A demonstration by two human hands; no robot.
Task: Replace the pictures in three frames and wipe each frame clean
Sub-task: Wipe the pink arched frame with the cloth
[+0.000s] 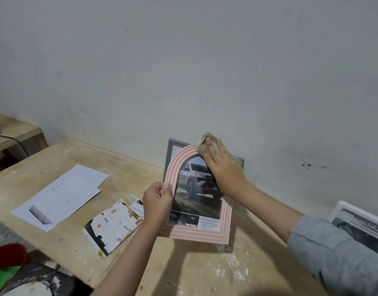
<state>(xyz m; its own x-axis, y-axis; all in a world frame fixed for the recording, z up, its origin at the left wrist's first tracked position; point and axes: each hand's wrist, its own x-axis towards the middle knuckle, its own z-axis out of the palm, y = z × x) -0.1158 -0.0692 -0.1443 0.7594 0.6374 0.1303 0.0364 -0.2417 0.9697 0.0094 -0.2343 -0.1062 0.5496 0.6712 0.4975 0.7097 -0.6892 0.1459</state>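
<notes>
A pink arch-topped frame (223, 218) holding a picture of a white pickup truck is tilted up above the wooden table (194, 268). My left hand (157, 201) grips its left edge. My right hand (223, 167) presses a pale green cloth (207, 138) flat against the frame's upper right, fingers straight. Behind it a grey frame (173, 144) leans on the wall, mostly hidden. A white frame (361, 223) with a black-and-white print lies at the right edge.
Two white printed sheets (62, 195) lie on the table's left part, with a colourful cut-out picture (113, 223) beside them. A lower wooden shelf (15, 131) with a black cable stands far left. A red and green object (6, 263) sits at the bottom left.
</notes>
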